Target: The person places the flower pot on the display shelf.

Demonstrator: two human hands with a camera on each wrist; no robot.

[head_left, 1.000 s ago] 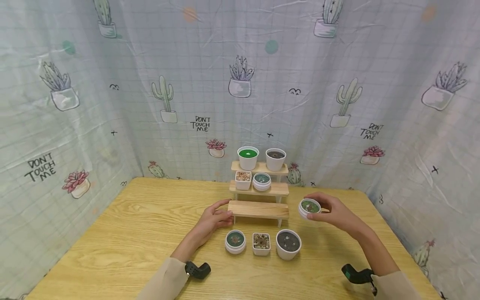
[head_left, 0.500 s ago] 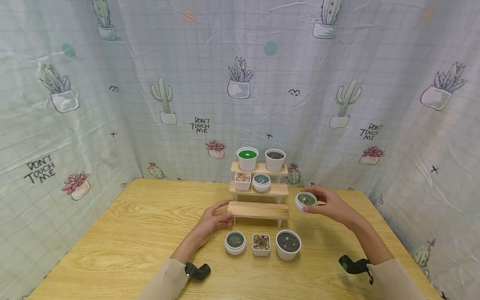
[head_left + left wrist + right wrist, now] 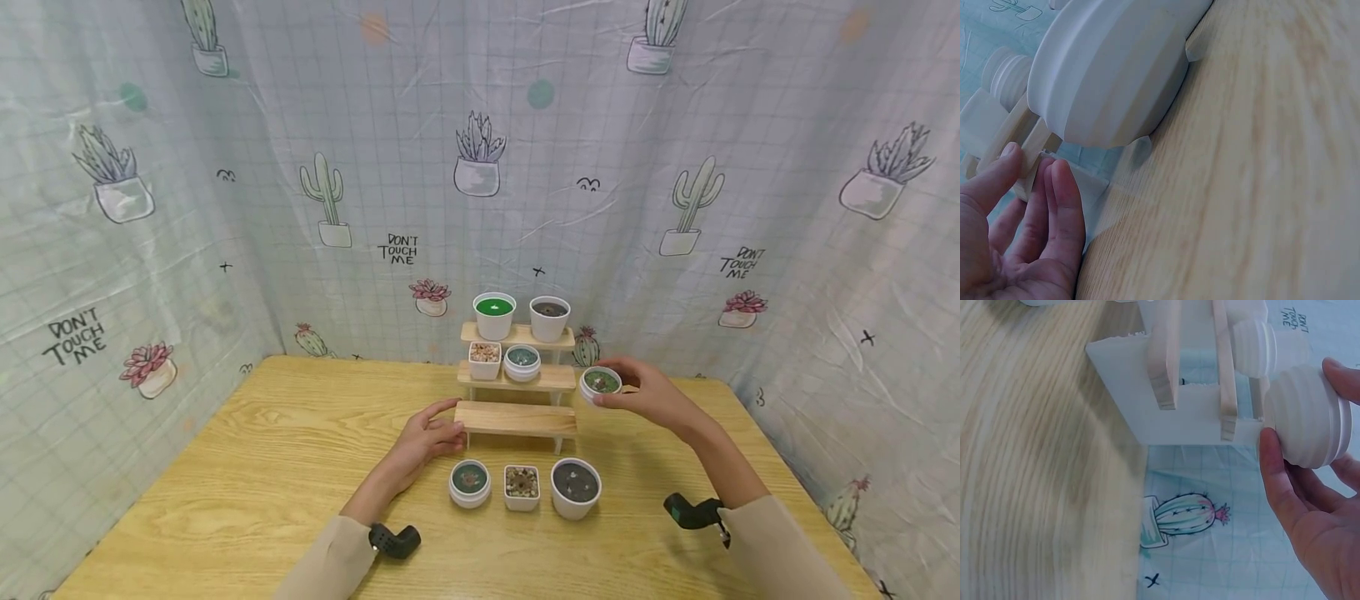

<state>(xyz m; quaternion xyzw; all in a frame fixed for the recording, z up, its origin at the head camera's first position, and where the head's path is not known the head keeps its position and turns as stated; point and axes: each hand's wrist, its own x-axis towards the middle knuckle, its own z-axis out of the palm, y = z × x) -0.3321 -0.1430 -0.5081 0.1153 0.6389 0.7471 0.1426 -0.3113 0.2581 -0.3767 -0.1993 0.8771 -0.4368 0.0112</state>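
In the head view my right hand point(image 3: 651, 395) holds a small round white pot point(image 3: 601, 383) with a green top by its sides. The pot is in the air just right of the middle step point(image 3: 558, 377) of a three-step wooden stand. The right wrist view shows thumb and fingers around the ribbed pot point(image 3: 1307, 415). My left hand point(image 3: 417, 442) grips the left end of the bottom step point(image 3: 515, 418); the left wrist view has its thumb above the board and its fingers below. A square pebble pot point(image 3: 485, 360) and a round pot point(image 3: 522, 363) stand on the middle step.
On the top step are a green-filled pot point(image 3: 494, 315) and a dark-filled pot point(image 3: 550, 318). Before the stand, a round pot point(image 3: 470, 483), a square pebble pot point(image 3: 521, 487) and a larger dark-filled pot point(image 3: 576, 488) sit on the table point(image 3: 300, 467). A printed curtain point(image 3: 390, 167) encloses the back and sides.
My right hand has carried the round green-topped pot left and upward in the head view, closer to the middle step. The left hand has kept its place on the bottom step.
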